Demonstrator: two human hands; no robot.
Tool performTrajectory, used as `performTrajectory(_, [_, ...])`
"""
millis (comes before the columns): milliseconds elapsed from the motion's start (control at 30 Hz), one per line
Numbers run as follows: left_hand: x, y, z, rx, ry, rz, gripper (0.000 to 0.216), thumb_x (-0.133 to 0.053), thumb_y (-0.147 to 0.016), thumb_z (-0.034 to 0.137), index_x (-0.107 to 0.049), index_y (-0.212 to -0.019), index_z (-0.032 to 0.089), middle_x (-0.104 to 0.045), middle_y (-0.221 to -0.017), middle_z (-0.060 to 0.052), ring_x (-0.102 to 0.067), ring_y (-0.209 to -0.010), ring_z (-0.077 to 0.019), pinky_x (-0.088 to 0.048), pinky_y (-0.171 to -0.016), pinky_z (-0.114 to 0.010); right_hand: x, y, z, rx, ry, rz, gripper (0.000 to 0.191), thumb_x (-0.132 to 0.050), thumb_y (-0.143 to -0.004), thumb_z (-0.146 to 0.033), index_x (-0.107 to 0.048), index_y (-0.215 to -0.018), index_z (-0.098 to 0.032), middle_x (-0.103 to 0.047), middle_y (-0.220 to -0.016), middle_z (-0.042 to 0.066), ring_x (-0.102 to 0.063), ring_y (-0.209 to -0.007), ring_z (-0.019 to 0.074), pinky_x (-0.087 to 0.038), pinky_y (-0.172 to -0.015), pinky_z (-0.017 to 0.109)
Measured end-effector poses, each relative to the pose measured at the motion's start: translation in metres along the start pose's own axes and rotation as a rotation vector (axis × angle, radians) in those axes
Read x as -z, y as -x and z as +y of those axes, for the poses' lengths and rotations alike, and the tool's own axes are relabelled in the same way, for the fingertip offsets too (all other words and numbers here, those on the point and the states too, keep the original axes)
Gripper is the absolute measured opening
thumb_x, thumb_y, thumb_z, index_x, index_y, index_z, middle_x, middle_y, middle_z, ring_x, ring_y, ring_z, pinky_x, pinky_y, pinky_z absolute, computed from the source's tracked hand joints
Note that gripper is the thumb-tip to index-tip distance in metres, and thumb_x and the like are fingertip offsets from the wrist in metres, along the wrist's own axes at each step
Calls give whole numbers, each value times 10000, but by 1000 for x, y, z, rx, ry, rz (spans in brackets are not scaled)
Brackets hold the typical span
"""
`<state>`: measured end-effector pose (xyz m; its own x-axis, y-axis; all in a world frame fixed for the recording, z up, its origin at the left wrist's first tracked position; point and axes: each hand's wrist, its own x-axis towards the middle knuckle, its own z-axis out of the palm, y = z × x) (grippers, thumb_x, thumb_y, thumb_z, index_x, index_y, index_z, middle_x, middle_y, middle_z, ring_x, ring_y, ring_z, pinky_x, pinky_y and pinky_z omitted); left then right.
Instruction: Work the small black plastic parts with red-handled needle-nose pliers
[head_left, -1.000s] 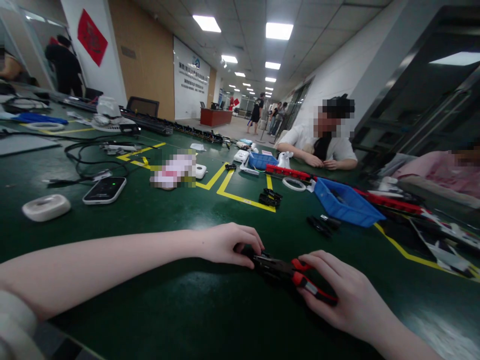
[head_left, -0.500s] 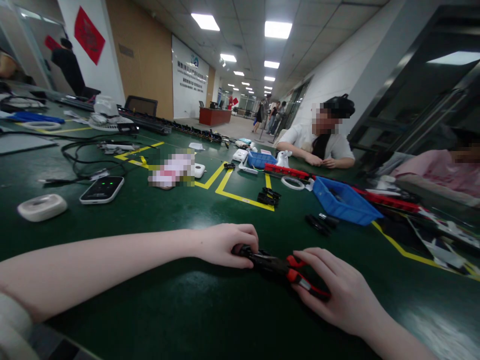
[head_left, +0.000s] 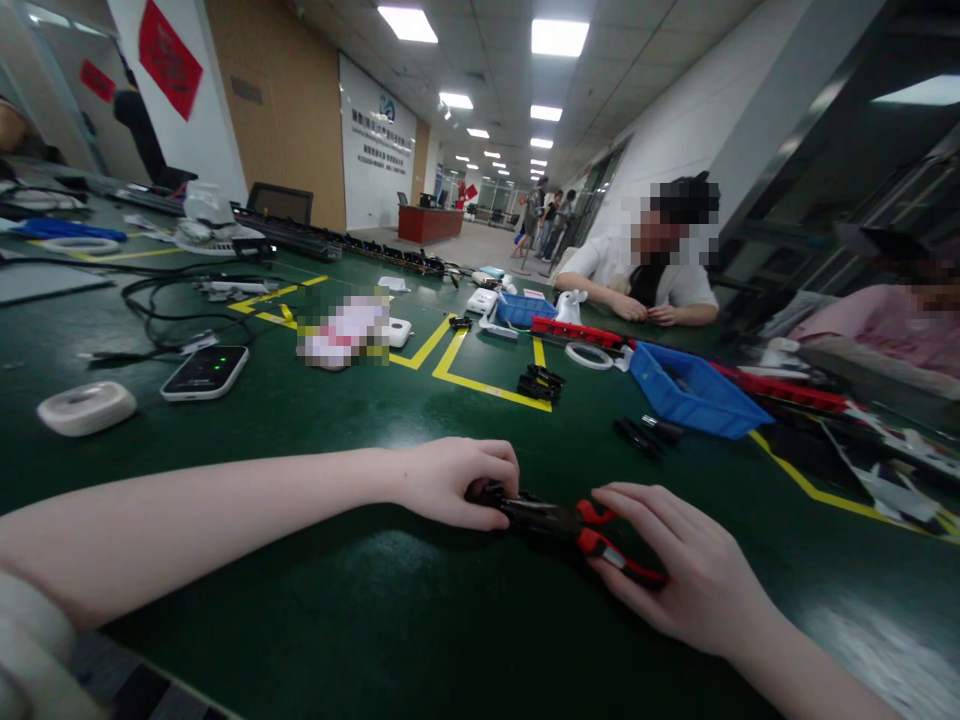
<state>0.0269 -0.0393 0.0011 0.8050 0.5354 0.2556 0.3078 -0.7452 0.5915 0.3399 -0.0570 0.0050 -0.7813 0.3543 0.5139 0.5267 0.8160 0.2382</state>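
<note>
Near the front of the green table, my right hand is closed around the red-and-black handles of a pair of pliers. The handles are spread apart in my grip, and the dark jaws point left. My left hand pinches a small black part between thumb and fingers, right at the jaws' end. Fingers cover much of this part, so its exact shape is hidden. Dark metal and black plastic blend there, and I cannot tell whether the jaws grip the part.
Beyond my hands lie several black plastic pieces and more dark pieces. A blue bin stands at the right, with red strips behind it. At the left are a white-edged device, a white oval object and black cables. A person sits across the table.
The view has shifted slightly. Both hands keep nearly the same pose, my left on the black part and my right on the pliers.
</note>
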Motion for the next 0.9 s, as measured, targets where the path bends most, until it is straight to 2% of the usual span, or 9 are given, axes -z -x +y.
performTrajectory(400, [0,0,-1,-1,13,-9,184,-713,-887,279,-646,-1004,155,-617,-1126,-71,-636,-923,-177,-503,-781,-262,1,-2,-1,-18,32,22,413,-646,-878,-362,-603,-1217,-131,-712,-1049,137,-688,-887,234,-537,-722,350])
performTrajectory(633, [0,0,-2,-11,12,-3,185,-720,-888,296,-662,-1002,163,-618,-1133,-70,-635,-923,-179,-496,-790,-268,1,-4,0,41,50,22,371,-624,-892,-363,-604,-1189,-143,-730,-1025,118,-682,-864,231,-477,-855,422])
performTrajectory(900, [0,0,-3,-2,50,-6,188,-731,-886,299,-692,-1002,156,-606,-1142,-78,-611,-881,-167,-483,-741,-255,1,-3,1,30,25,-5,353,-650,-859,-341,-608,-1178,-195,-748,-990,69,-697,-866,235,-412,-994,509])
